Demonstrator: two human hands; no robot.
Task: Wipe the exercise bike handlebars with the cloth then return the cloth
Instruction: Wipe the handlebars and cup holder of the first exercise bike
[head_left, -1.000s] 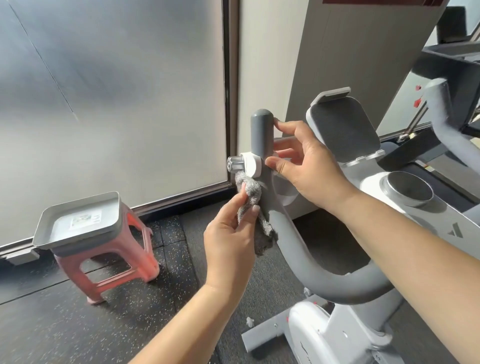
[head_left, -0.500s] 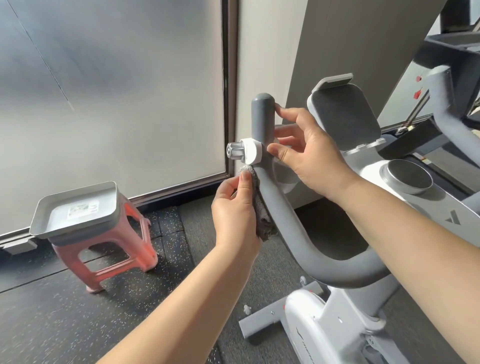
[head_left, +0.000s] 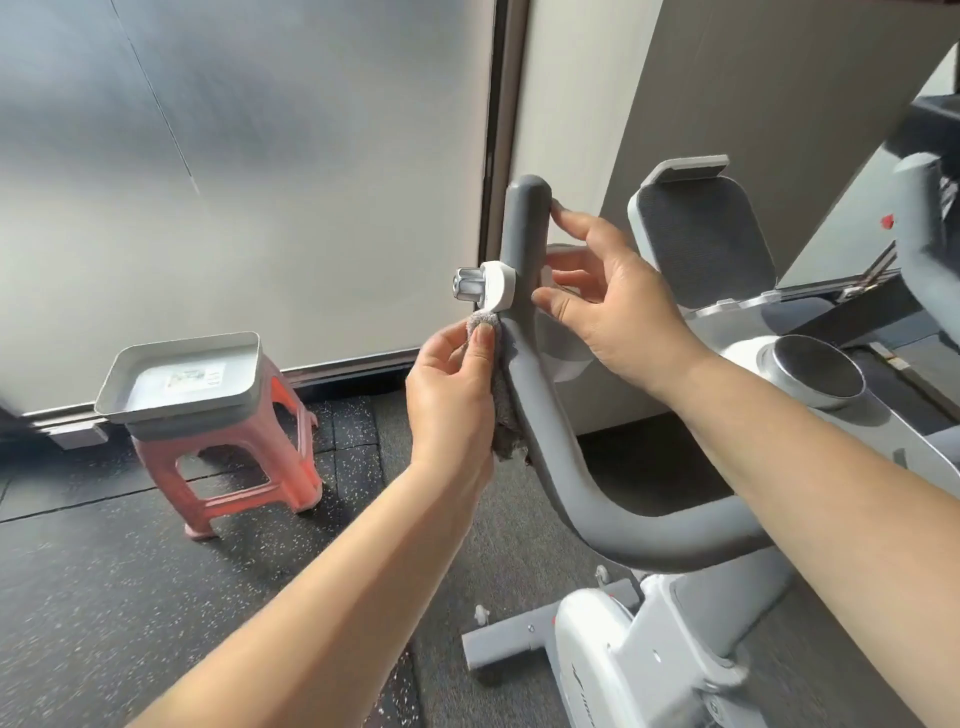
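Observation:
The grey left handlebar of the exercise bike rises upright in the middle of the head view and carries a white clamp with a metal knob. My left hand pinches a grey cloth and presses it against the bar's left side, just under the clamp. Part of the cloth hangs down behind my palm. My right hand is on the bar's right side with its fingers spread; the index fingertip and thumb touch the upright part.
A pink stool with a grey tray on top stands on the dark floor at the left, by a frosted glass wall. The bike's tablet holder, round knob and white body are at the right.
My left hand slid the cloth up the bar to just below the clamp. The right hand's fingers loosened from the bar and spread out.

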